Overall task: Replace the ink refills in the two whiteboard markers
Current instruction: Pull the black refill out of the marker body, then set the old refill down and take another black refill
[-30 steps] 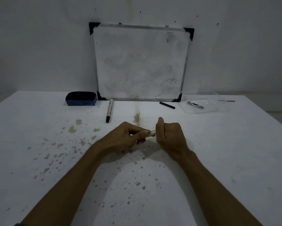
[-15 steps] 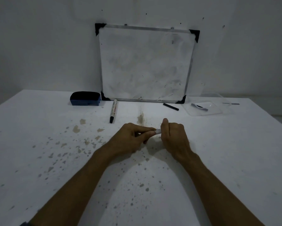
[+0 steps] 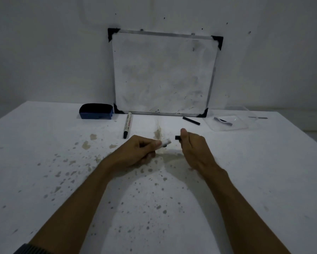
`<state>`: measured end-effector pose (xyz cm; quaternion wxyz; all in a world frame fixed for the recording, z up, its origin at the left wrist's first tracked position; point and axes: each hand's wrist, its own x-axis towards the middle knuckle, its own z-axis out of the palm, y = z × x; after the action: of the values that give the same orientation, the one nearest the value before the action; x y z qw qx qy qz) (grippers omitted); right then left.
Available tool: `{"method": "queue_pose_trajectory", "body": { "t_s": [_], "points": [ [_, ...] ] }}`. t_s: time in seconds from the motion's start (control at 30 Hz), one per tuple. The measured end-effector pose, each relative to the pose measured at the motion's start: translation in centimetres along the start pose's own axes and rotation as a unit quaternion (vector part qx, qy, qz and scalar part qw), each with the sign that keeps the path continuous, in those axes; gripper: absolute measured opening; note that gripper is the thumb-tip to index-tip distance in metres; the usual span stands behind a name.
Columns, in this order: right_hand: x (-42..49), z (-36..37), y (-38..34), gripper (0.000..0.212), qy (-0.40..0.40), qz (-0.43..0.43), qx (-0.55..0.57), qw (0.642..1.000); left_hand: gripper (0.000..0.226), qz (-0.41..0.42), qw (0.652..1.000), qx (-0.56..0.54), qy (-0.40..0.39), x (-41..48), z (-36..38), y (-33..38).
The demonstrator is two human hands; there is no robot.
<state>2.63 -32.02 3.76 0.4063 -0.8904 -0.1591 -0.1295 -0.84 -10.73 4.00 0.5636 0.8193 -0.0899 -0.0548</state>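
White marker (image 3: 164,144) pinched in left hand (image 3: 138,152), its long axis pointing right toward the right hand (image 3: 193,147), which pinches a black cap (image 3: 178,138) just beside its open end. Second marker (image 3: 127,125) lies on the bench (image 3: 264,180), nearer the left hand.

A small whiteboard (image 3: 163,74) with black corner caps leans upright against the pale wall (image 3: 44,52), its lower edge on the white table (image 3: 264,180); its surface is smudged grey; just left of it lies a dark blue eraser (image 3: 96,111); brownish stains speckle the tabletop, densest toward the left.
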Motion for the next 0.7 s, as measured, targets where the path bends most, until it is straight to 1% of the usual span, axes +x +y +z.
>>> {"method": "queue_pose_trajectory", "body": {
  "t_s": [0.07,0.1,0.17,0.23,0.33,0.4,0.47,0.57,0.63,0.7],
  "points": [
    [0.3,-0.5,1.2,0.044,0.011,0.039,0.005,0.999,0.038,-0.011,0.998,-0.035,0.042,0.1,-0.6,-0.1],
    [0.2,-0.6,2.0,0.04,-0.001,0.048,-0.001,0.999,0.037,-0.011,0.997,-0.056,0.06,0.3,-0.7,-0.1],
    [-0.4,-0.5,3.1,0.029,-0.037,0.035,-0.018,0.999,0.031,-0.003,0.992,-0.099,0.072,0.6,-0.6,-0.2],
    [-0.4,-0.2,3.7,0.021,-0.046,0.007,-0.044,0.998,0.027,-0.001,0.989,-0.127,0.071,0.8,0.2,-0.5],
    [0.0,0.4,4.3,0.021,-0.052,-0.018,-0.109,0.993,0.025,0.012,0.99,-0.128,0.062,1.0,1.3,-0.8],
    [0.0,0.6,4.6,0.025,-0.062,-0.008,-0.116,0.991,0.023,0.013,0.992,-0.116,0.057,1.0,1.7,-0.7],
    [-0.4,0.3,4.3,0.028,-0.052,0.015,-0.065,0.996,0.023,0.009,0.995,-0.086,0.056,0.9,2.0,-0.3],
    [-0.6,-0.7,2.6,0.026,-0.026,0.036,0.082,0.996,0.027,0.018,0.998,-0.023,0.056,0.5,2.3,0.1],
    [-0.7,-1.3,1.6,0.027,-0.039,0.035,0.155,0.987,0.029,0.02,0.998,-0.03,0.056,0.3,2.3,0.2],
    [-1.0,-1.5,1.0,0.023,-0.054,0.029,0.178,0.982,0.03,0.025,0.998,-0.036,0.053,0.1,2.4,0.2]
  ]
}}
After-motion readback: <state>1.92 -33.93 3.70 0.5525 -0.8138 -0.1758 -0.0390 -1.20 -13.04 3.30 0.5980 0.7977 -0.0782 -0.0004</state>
